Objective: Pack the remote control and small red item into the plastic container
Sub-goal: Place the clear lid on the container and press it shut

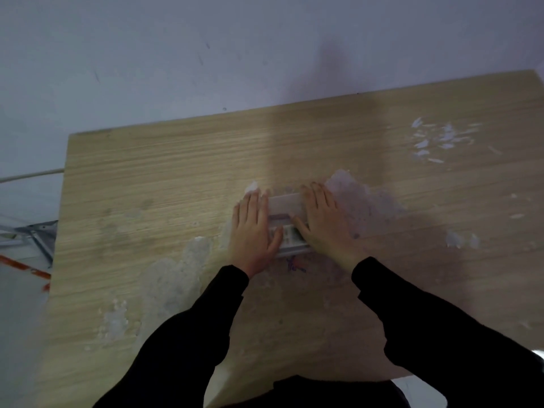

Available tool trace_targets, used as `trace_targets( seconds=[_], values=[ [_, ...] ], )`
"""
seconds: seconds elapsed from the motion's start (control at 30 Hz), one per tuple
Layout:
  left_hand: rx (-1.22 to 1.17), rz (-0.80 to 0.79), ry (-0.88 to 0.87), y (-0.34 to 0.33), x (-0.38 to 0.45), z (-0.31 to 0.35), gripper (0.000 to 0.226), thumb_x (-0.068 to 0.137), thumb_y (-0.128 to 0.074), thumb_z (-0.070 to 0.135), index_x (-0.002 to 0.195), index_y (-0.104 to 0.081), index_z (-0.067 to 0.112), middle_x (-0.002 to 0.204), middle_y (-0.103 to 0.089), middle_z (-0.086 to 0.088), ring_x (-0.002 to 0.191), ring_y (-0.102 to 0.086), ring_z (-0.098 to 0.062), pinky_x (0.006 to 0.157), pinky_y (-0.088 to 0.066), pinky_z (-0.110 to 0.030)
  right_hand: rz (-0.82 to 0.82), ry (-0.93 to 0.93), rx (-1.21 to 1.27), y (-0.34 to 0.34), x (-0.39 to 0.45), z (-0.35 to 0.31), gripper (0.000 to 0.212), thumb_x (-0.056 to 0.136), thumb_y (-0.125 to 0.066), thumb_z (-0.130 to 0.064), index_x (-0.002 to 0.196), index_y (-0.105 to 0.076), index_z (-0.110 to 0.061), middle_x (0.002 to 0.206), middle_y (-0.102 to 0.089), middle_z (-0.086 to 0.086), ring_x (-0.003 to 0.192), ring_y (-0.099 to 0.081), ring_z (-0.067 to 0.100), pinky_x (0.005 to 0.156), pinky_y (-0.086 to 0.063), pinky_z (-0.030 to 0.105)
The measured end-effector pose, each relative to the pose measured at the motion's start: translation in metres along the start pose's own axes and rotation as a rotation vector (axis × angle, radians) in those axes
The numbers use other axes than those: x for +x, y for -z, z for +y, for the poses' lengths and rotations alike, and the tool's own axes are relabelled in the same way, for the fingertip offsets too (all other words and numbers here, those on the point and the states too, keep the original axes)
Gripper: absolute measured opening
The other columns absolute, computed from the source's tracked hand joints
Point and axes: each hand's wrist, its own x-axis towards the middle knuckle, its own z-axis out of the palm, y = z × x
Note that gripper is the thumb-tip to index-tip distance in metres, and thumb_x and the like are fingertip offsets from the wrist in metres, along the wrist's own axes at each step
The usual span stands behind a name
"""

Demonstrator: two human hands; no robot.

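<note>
A clear plastic container (287,206) lies on the wooden table (164,184) at the middle of the view. Through it a white remote control (290,232) with rows of buttons shows. My left hand (253,231) lies flat against the container's left side, thumb over its near part. On the container's right side my right hand (321,222) presses down, its thumb on the top. No small red item is visible; the frame is blurred.
The tabletop has worn white patches (176,272) and white scraps (441,139) at the far right. A white wall rises behind the table. To the left of the table are a cable (29,175), a metal frame (32,234) and an orange strip (26,267) on the floor.
</note>
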Motion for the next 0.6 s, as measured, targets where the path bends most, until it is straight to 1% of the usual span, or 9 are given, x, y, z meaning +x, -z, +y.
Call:
trace_targets(
  seconds=[0.13, 0.2, 0.3, 0.4, 0.5, 0.53, 0.6],
  values=[
    [-0.063, 0.010, -0.016, -0.0069, 0.0004, -0.0028, 0.079, 0.087, -0.037, 0.053, 0.145, -0.020, 0.002, 0.154, -0.025, -0.022, 0.145, -0.015, -0.034, 0.120, -0.018, -0.046, -0.012, -0.006, -0.015, -0.0039, -0.0021, 0.0004, 0.070, 0.091, -0.031, -0.055, 0.145, -0.015, -0.014, 0.156, -0.018, 0.018, 0.145, -0.012, 0.031, 0.118, -0.019, 0.046],
    [-0.086, 0.007, -0.017, -0.0097, 0.0012, -0.0050, 0.079, 0.086, -0.040, 0.052, 0.145, -0.021, 0.002, 0.152, -0.028, -0.023, 0.144, -0.018, -0.035, 0.119, -0.020, -0.047, -0.022, -0.016, -0.020, -0.0052, -0.0018, -0.0003, 0.073, 0.090, -0.028, -0.059, 0.145, -0.011, -0.015, 0.157, -0.012, 0.018, 0.145, -0.008, 0.031, 0.117, -0.017, 0.046],
    [-0.118, 0.010, -0.020, -0.0103, 0.0036, -0.0055, 0.078, 0.085, -0.044, 0.051, 0.143, -0.025, 0.003, 0.146, -0.037, -0.022, 0.139, -0.027, -0.037, 0.116, -0.026, -0.048, -0.015, -0.035, -0.025, -0.0055, -0.0028, -0.0017, 0.073, 0.089, -0.029, -0.059, 0.146, -0.009, -0.016, 0.157, -0.009, 0.018, 0.145, -0.007, 0.032, 0.115, -0.019, 0.047],
    [-0.111, 0.021, -0.032, -0.0099, 0.0044, -0.0049, 0.076, 0.084, -0.047, 0.050, 0.142, -0.026, 0.005, 0.142, -0.041, -0.021, 0.135, -0.032, -0.037, 0.114, -0.029, -0.048, -0.006, -0.051, -0.041, -0.0051, -0.0033, -0.0025, 0.071, 0.089, -0.033, -0.058, 0.145, -0.014, -0.019, 0.156, -0.016, 0.017, 0.144, -0.013, 0.033, 0.113, -0.024, 0.047],
    [-0.053, 0.014, -0.014, -0.0088, 0.0066, -0.0048, 0.077, 0.082, -0.046, 0.051, 0.141, -0.029, 0.005, 0.141, -0.042, -0.022, 0.134, -0.034, -0.038, 0.114, -0.031, -0.048, -0.034, -0.054, -0.099, -0.0028, 0.0017, -0.0050, 0.067, 0.087, -0.034, -0.058, 0.142, -0.022, -0.021, 0.148, -0.028, 0.019, 0.131, -0.029, 0.037, 0.106, -0.033, 0.050],
    [-0.013, -0.003, 0.000, -0.0082, 0.0070, -0.0034, 0.078, 0.081, -0.042, 0.053, 0.141, -0.028, 0.004, 0.143, -0.041, -0.024, 0.135, -0.033, -0.040, 0.115, -0.030, -0.049, -0.039, -0.050, -0.125, -0.0019, 0.0026, -0.0056, 0.066, 0.087, -0.034, -0.058, 0.141, -0.024, -0.021, 0.145, -0.032, 0.021, 0.128, -0.033, 0.037, 0.104, -0.034, 0.050],
    [0.085, -0.033, -0.005, -0.0076, 0.0081, 0.0002, 0.079, 0.081, -0.033, 0.053, 0.143, -0.023, 0.004, 0.147, -0.034, -0.027, 0.140, -0.026, -0.042, 0.117, -0.020, -0.051, -0.027, -0.042, -0.146, -0.0014, 0.0028, -0.0049, 0.065, 0.087, -0.035, -0.057, 0.141, -0.025, -0.023, 0.143, -0.034, 0.021, 0.128, -0.033, 0.037, 0.105, -0.033, 0.048]
  ],
)
